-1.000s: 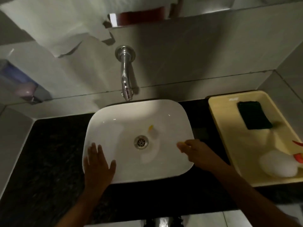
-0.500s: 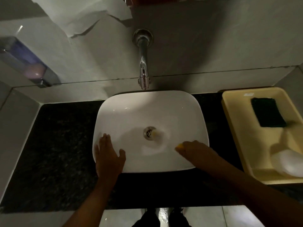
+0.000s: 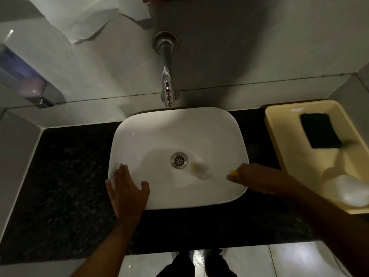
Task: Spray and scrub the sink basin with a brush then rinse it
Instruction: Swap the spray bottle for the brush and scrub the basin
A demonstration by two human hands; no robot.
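Note:
A white sink basin [image 3: 179,132] sits on a black stone counter, with a round metal drain [image 3: 179,160] in its middle. My right hand [image 3: 257,179] is closed around a brush with a yellow and white handle; its blurred head [image 3: 199,169] rests in the basin just right of the drain. My left hand [image 3: 127,191] lies flat with fingers spread on the basin's front left rim. A chrome tap [image 3: 167,76] comes out of the wall above the basin; no water is visible from it.
A yellow tray [image 3: 279,140] on the counter at the right holds a dark green scouring pad [image 3: 319,130] and a white bottle [image 3: 351,191]. A soap dispenser [image 3: 24,76] hangs on the left wall. Torn paper [image 3: 85,15] hangs above. My shoes [image 3: 199,260] show on the tiled floor.
The brush head has swept from beside the drain to its lower right. The view has shifted, so the basin sits higher and more centred. My left hand keeps its place on the rim.

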